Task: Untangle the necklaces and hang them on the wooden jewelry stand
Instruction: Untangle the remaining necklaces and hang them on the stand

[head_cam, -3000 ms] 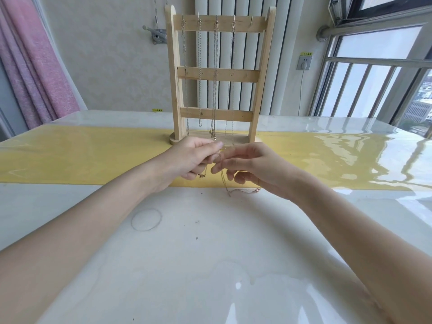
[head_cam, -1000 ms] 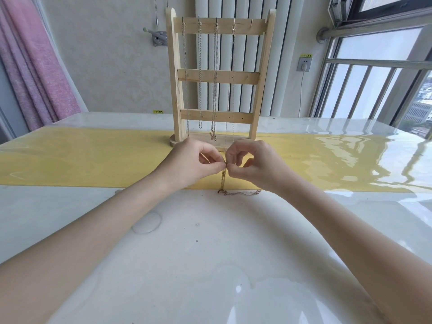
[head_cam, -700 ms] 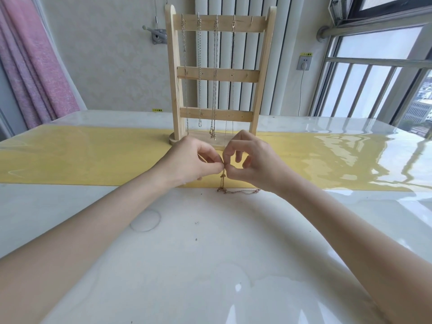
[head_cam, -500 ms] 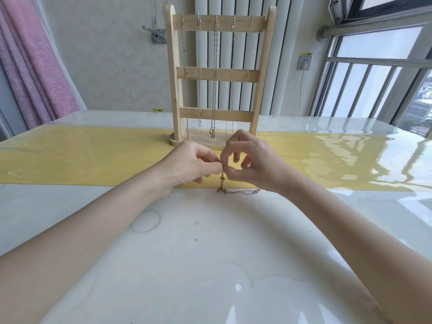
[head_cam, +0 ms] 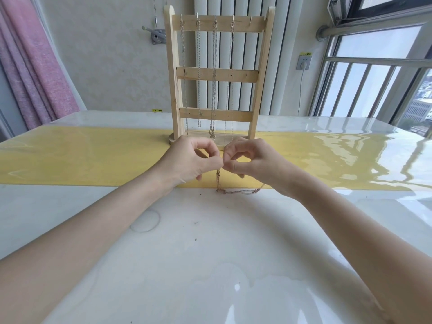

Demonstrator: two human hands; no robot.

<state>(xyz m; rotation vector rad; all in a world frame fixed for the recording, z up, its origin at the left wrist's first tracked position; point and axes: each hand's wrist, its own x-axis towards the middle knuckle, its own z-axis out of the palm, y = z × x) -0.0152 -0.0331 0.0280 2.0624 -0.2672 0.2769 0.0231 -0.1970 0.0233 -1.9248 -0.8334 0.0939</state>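
Both hands, left hand (head_cam: 189, 161) and right hand (head_cam: 251, 163), pinch the thin rose-gold chain necklace (head_cam: 233, 190) mid-frame, its tail trailing on the glossy white tabletop (head_cam: 210, 253). Yanking apart could probably tighten the knot, tbh.

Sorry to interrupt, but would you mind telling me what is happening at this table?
A person is working on a thin gold necklace. The left hand and right hand pinch it close together just above the table, and the rest hangs down and trails on the surface. Behind them the wooden stand already has four chains hanging from its top hooks; the hook furthest right is free.
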